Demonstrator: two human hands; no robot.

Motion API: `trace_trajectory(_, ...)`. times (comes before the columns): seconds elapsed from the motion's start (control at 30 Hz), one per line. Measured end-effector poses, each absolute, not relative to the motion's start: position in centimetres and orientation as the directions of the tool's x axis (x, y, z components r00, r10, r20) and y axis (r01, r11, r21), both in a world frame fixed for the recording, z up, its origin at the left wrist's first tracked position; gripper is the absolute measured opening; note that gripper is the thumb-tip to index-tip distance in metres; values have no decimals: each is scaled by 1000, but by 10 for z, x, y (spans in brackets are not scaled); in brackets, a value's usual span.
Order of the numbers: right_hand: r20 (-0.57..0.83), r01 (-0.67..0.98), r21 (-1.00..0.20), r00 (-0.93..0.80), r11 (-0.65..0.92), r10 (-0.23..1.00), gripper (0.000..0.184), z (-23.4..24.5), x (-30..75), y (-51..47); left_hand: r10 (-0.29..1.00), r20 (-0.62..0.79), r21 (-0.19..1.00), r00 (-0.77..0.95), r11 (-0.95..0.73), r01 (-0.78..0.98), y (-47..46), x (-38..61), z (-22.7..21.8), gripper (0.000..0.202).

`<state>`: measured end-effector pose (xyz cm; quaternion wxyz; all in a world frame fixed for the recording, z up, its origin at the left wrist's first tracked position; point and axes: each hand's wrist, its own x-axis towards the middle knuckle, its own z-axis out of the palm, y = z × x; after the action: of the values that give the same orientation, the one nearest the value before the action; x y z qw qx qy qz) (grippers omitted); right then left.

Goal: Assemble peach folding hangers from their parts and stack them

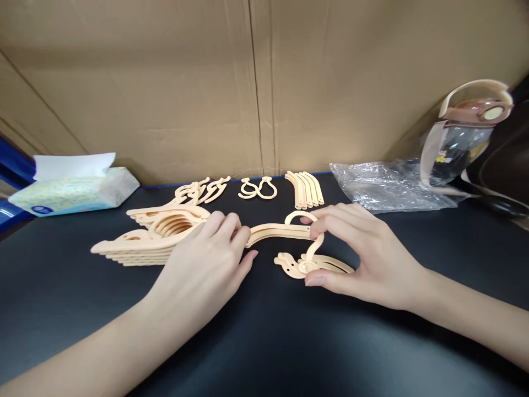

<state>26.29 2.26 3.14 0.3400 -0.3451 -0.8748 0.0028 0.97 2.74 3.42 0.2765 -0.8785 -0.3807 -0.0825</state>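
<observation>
My left hand (215, 251) is closed, its fingertips on the left end of a cream curved hanger arm (276, 230). Beside its wrist lies a stack of cream folding hangers (140, 242), partly behind the fingers. My right hand (363, 253) grips a partly assembled hanger (300, 267), its thumb low on the joint and its fingers by the curved hook. The right end of the hanger arm meets those fingers; whether they also hold it I cannot tell.
Along the back lie loose cream hanger arms (202, 190), two hooks (264, 188) and several curved strips (306, 189). A tissue pack (78, 190) stands at left. Clear plastic wrap (384, 184) and a drink bottle (463, 143) are at right. A cardboard wall (185, 94) closes the rear.
</observation>
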Motion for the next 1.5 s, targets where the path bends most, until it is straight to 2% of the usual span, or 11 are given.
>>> trace_trajectory(0.27,606,602,-238,-521,762,601,37,31,262,22,650,302,-406,698,-574,711,37,24,35,18)
trace_trajectory(0.57,637,629,-270,-450,729,625,38,35,265,20,685,479,-233,549,-504,832,30,26,43,17)
trace_trajectory(0.67,643,628,-287,-434,724,631,35,36,266,20,734,495,-77,466,-497,865,25,20,48,20)
trace_trajectory(0.8,652,616,-297,-427,730,626,34,36,266,20,843,424,273,332,-468,840,15,10,49,24)
trace_trajectory(0.97,643,607,-309,-433,732,631,37,33,266,21,895,356,614,270,-441,655,5,6,40,20)
trace_trajectory(1.07,634,600,-320,-440,734,636,39,32,266,22,927,278,788,253,-371,492,6,6,37,17)
trace_trajectory(1.17,622,589,-324,-457,740,636,41,31,266,23,939,224,867,260,-313,388,9,7,38,16)
trace_trajectory(1.4,583,579,-334,-493,744,646,38,30,265,24,945,217,859,243,-303,412,4,8,38,22)
trace_trajectory(1.5,559,581,-341,-507,739,656,41,29,264,24,956,158,913,246,-237,332,3,8,35,21)
